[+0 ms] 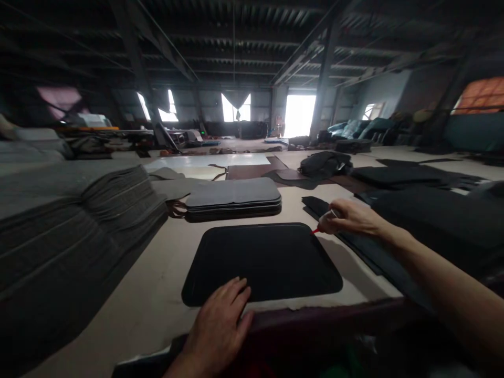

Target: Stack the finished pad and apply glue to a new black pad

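A black panel [263, 262] with rounded corners lies flat on the pale table in front of me. My left hand [222, 320] rests on its near left edge, fingers stretched out. At the far right corner, my right hand [350, 216] is wrapped round a small squeeze bottle [326, 221]. The bottle's thin red tip points down and left, at or just above the panel's edge; whether it touches I cannot tell. Most of the bottle's body is hidden by the fingers.
Behind the panel sits a stack of grey rounded panels [234, 194]. Tall piles of dark grey pieces [122, 215] stand on the left. Dark sheets [437, 226] are heaped on the right under my forearm. A dark bundle [325, 164] lies farther back on the table.
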Tool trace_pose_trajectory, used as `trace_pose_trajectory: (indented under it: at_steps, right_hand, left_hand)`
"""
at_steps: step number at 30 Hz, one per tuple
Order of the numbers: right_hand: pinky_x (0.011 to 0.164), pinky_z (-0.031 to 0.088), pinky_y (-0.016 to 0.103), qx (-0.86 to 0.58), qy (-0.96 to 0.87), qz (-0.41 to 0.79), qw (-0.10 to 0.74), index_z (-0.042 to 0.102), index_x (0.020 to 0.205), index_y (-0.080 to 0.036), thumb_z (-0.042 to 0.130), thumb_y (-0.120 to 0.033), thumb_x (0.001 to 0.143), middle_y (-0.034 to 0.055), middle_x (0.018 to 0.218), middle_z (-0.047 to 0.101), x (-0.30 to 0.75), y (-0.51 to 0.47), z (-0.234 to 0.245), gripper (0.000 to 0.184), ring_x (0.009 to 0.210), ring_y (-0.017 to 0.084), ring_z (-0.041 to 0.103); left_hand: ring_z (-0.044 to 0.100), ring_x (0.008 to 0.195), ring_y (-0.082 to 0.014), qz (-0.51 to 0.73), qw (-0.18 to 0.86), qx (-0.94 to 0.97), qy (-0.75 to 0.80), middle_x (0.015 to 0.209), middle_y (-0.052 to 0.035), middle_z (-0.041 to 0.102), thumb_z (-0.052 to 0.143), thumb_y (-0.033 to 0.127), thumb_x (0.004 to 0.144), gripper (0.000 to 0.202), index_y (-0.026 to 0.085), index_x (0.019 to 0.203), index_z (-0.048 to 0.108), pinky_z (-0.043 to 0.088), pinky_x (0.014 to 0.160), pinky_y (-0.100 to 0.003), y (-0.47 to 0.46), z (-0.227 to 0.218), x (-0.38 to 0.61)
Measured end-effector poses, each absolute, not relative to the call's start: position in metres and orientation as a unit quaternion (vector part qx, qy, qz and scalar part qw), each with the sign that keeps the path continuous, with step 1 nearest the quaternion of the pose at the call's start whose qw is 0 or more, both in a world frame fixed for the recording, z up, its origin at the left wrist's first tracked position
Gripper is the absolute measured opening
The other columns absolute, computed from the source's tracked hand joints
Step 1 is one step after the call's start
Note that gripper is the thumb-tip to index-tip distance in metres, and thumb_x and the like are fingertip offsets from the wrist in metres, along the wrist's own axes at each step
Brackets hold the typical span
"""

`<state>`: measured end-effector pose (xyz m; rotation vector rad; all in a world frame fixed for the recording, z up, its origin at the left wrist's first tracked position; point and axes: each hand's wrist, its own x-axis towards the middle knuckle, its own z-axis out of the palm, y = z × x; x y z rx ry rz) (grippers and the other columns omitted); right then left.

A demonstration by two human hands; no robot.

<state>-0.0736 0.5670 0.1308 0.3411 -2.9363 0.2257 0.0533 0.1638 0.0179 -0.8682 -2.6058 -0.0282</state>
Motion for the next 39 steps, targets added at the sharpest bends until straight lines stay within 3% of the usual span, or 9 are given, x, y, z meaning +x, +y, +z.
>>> trace_pose_trajectory:
  at_steps: [5,18,25,30,33,39]
  right_hand:
    - [0.066,0.04,0.032,0.094,-0.988,0.113,0.05,0.058,0.103,-0.023,0.053,-0.047,0.085,0.0047,0.093,0.065,-0.027,0.571,0.132,0.031,0.081,0.023,0.06]
    - [0.069,0.046,0.034,0.075,-0.97,0.227,0.049,0.057,0.105,-0.026,0.058,-0.063,0.084,0.0029,0.095,0.064,0.076,0.578,0.113,0.042,0.083,0.022,0.06]
    - [0.074,0.047,0.035,0.107,-0.956,0.272,0.036,0.057,0.106,-0.025,0.058,-0.053,0.087,0.0032,0.1,0.062,0.083,0.56,0.11,0.034,0.087,0.021,0.059]
    - [0.074,0.045,0.033,0.167,-0.941,0.294,0.005,0.055,0.104,-0.025,0.058,-0.05,0.089,0.0003,0.096,0.058,0.064,0.524,0.112,0.029,0.086,0.019,0.056]
    - [0.074,0.044,0.033,0.217,-0.933,0.287,0.001,0.055,0.104,-0.024,0.059,-0.046,0.089,0.001,0.098,0.057,0.048,0.497,0.112,0.027,0.087,0.018,0.055]
    - [0.072,0.041,0.031,0.296,-0.916,0.27,-0.002,0.053,0.102,-0.024,0.06,-0.04,0.089,0.0008,0.097,0.057,0.017,0.439,0.112,0.022,0.083,0.017,0.054]
  left_hand:
    - [0.057,0.126,-0.0252,-0.006,0.197,-0.315,-0.928,0.135,-0.0063,0.061,0.05,0.035,0.095,0.038,0.02,0.128,0.063,0.055,0.101,-0.045,0.164,0.018,0.052]
    - [0.055,0.125,-0.0272,-0.04,0.156,-0.292,-0.943,0.137,-0.0117,0.055,0.045,0.036,0.098,0.039,0.019,0.129,0.062,0.05,0.104,-0.046,0.163,0.015,0.051]
    - [0.058,0.104,-0.0245,-0.079,0.13,-0.288,-0.945,0.113,-0.0111,0.058,0.046,0.033,0.098,0.037,0.017,0.126,0.062,0.054,0.091,-0.043,0.168,0.022,0.052]
    - [0.058,0.11,-0.0212,-0.168,0.104,-0.307,-0.931,0.118,-0.009,0.063,0.039,0.029,0.101,0.038,0.016,0.132,0.057,0.051,0.097,-0.038,0.156,0.033,0.051]
    - [0.06,0.107,-0.0184,-0.228,0.14,-0.26,-0.928,0.116,-0.0074,0.066,0.033,0.028,0.102,0.04,0.017,0.134,0.054,0.052,0.096,-0.035,0.129,0.04,0.048]
    - [0.059,0.114,-0.0227,-0.201,0.172,-0.145,-0.954,0.121,-0.0084,0.067,0.034,0.018,0.096,0.039,0.016,0.125,0.061,0.049,0.102,-0.044,0.062,0.031,0.042]
